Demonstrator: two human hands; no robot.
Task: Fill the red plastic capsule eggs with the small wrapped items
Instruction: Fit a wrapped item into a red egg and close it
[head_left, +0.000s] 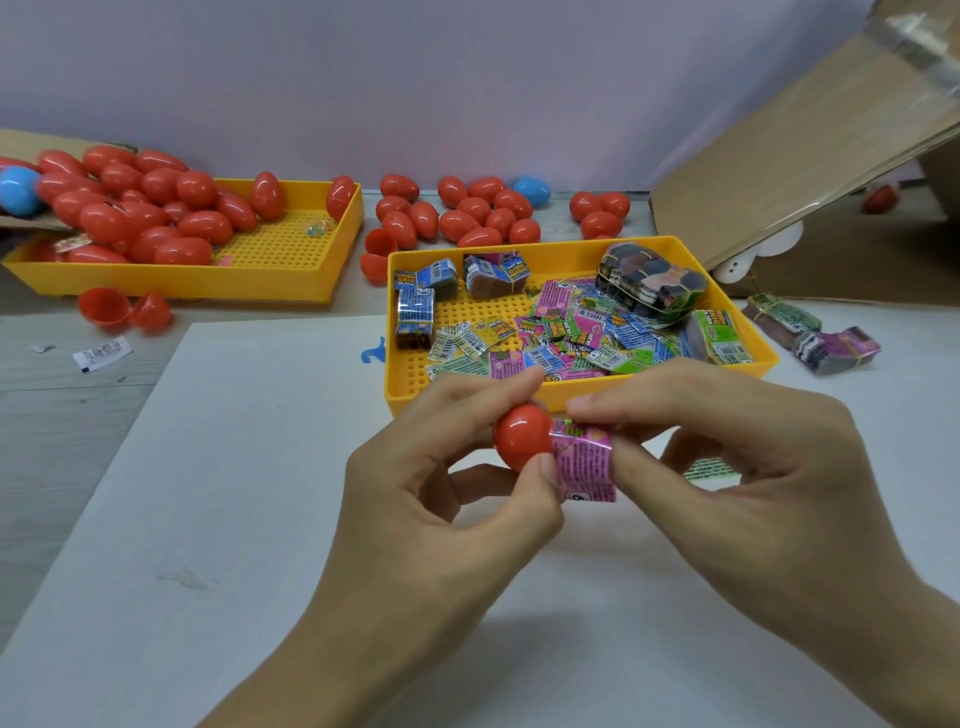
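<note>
Over on the far left, a shallow yellow plastic tray with a perforated floor (291, 244) is heaped with glossy red plastic capsule eggs (156, 208), smooth and oval, with one blue egg (18, 191) at the pile's edge. In front of that tray lie two open red egg halves (124, 309), hollow cups resting on the pale counter (62, 415). A small printed paper slip (101, 354) lies nearby.

Further along, a loose cluster of closed red eggs (467, 213) sits on the counter against the wall, another blue egg (531, 190) among them. Just before it stands a second yellow perforated tray (415, 384), filled with small flat wrapped packets (561, 338) in shiny pink, green and blue printed film, some bundled into blocks.

In the foreground, above a white sheet (260, 519), the left hand (415, 499) pinches a rounded red egg half (522, 441) between thumb and fingers. The right hand (753, 467) grips a crinkly pink wrapped packet (584, 460) with fingertips and thumb, its end touching the half's mouth.

To the right, banded packet bundles (810, 332) lie on the counter beneath a tilted brown cardboard flap (805, 156).
</note>
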